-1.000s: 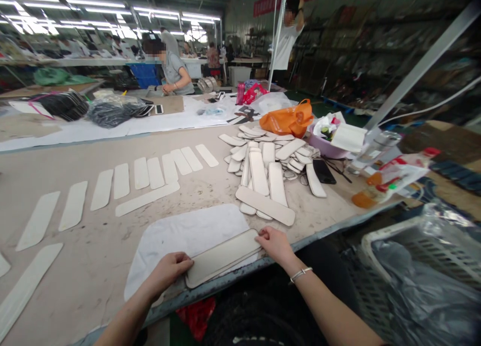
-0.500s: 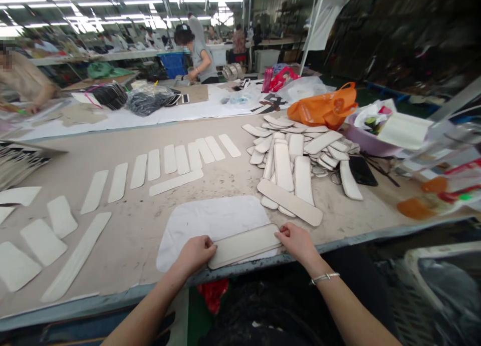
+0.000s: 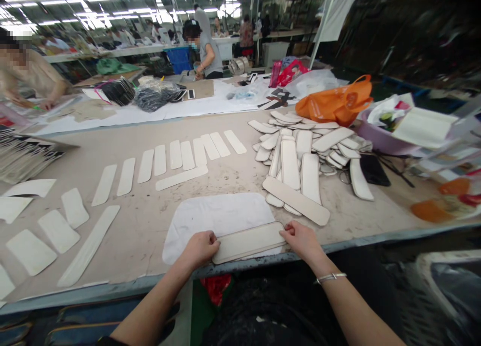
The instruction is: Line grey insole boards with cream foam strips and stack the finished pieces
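A long cream strip with rounded corners (image 3: 250,242) lies at the table's front edge, partly over a white sheet (image 3: 221,211). My left hand (image 3: 203,247) pinches its left end, the fingers closed. At the right end, the closed fingers of my right hand (image 3: 301,240) grip the strip's upper corner. Just beyond my right hand, a loose strip (image 3: 296,201) rests against a heap of similar cream pieces (image 3: 291,163).
Thin white pieces (image 3: 161,159) lie in a row across the table (image 3: 131,236), with larger ones (image 3: 58,231) at left. An orange bag (image 3: 332,103), a purple basin (image 3: 387,135) and a black phone (image 3: 374,169) stand or lie at right. A person (image 3: 210,53) works farther back.
The view has shifted, so the table's contents appear a little farther right. Both hands keep their hold on the ends of the strip, which shows no clear movement on the table.
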Tool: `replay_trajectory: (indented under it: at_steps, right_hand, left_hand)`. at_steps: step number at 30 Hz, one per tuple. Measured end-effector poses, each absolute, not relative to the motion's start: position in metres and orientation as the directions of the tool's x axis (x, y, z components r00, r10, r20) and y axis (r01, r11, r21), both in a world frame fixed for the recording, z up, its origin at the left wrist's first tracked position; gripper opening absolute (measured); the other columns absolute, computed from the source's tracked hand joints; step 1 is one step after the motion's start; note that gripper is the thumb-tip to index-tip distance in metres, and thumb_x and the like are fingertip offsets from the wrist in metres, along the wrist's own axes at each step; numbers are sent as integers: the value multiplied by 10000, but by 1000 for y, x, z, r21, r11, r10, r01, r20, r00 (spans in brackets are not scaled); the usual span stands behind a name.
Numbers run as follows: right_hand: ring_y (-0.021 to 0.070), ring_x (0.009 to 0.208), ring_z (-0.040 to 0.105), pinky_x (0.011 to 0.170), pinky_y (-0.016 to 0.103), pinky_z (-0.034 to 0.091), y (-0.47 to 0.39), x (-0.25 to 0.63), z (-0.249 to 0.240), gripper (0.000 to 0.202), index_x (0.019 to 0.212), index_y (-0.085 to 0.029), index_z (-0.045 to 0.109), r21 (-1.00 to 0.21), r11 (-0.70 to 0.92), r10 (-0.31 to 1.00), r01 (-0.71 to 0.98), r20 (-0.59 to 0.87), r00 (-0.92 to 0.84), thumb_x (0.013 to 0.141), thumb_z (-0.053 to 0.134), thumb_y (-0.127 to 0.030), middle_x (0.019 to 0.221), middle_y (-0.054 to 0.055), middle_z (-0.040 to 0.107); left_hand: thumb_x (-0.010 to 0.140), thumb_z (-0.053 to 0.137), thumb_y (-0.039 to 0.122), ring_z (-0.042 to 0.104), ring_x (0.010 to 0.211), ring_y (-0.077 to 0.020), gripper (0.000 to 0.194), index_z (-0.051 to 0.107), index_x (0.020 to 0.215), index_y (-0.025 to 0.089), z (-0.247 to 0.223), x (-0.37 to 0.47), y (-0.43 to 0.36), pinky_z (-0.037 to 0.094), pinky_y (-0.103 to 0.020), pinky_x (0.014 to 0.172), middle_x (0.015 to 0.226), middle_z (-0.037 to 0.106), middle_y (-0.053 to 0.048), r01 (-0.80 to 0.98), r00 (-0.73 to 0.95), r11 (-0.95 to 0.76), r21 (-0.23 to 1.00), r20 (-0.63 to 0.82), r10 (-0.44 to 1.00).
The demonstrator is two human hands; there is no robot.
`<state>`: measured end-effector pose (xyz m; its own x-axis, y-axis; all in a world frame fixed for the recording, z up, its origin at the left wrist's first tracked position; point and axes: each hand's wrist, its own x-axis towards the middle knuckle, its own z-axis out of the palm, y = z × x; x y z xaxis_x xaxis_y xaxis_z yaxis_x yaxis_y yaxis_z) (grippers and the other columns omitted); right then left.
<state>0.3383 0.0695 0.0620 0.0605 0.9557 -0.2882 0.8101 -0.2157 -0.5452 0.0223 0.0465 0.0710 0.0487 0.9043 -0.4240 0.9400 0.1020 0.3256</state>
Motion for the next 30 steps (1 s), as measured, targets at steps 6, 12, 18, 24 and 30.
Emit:
replay_trajectory:
  at_steps: [6, 12, 18, 24, 30]
  right_hand:
    - [142, 629, 578, 609, 245, 369, 68, 339, 61, 148, 779, -201, 593, -535, -211, 958, 818, -279, 64, 719, 588, -337, 640, -16, 640]
    - [142, 632, 573, 601, 243, 361, 69, 338, 61, 146, 778, -202, 580, -512, -195, 956, 837, -288, 46, 729, 580, -340, 639, -16, 636]
    - [153, 640, 572, 599, 249, 360, 69, 338, 63, 133, 785, -200, 570, -501, -185, 954, 845, -300, 31, 744, 563, -326, 652, -6, 645]
    - [151, 630, 573, 601, 250, 362, 69, 339, 61, 143, 793, -197, 577, -509, -165, 962, 845, -273, 23, 738, 575, -329, 654, -2, 645]
    - [141, 637, 584, 613, 242, 374, 67, 340, 62, 115, 774, -205, 585, -537, -195, 959, 821, -281, 43, 730, 587, -312, 648, -17, 645]
  left_hand:
    - [727, 498, 270, 565, 631, -149, 153, 616, 729, 173, 75, 23, 39, 321, -234, 567, 658, 632, -26, 924, 17, 135, 357, -392, 920]
    - [686, 593, 370, 578, 623, -149, 282, 623, 891, 178, 74, 22, 24, 354, -229, 573, 609, 611, 6, 832, -113, 291, 473, -369, 922]
    - [784, 437, 529, 490, 411, -110, 490, 576, 1020, 123, 85, -17, 18, 396, -248, 458, 652, 656, -21, 545, -227, 522, 656, -484, 845]
    - [808, 547, 314, 585, 964, -192, 246, 614, 1013, 195, 81, -19, -8, 474, -355, 876, 1021, 634, -80, 814, -20, -155, 560, 294, 956]
    - [839, 521, 187, 484, 1130, -209, 313, 570, 1148, 183, 54, 7, -11, 454, -367, 956, 1137, 595, -100, 701, 532, -599, 387, 275, 801]
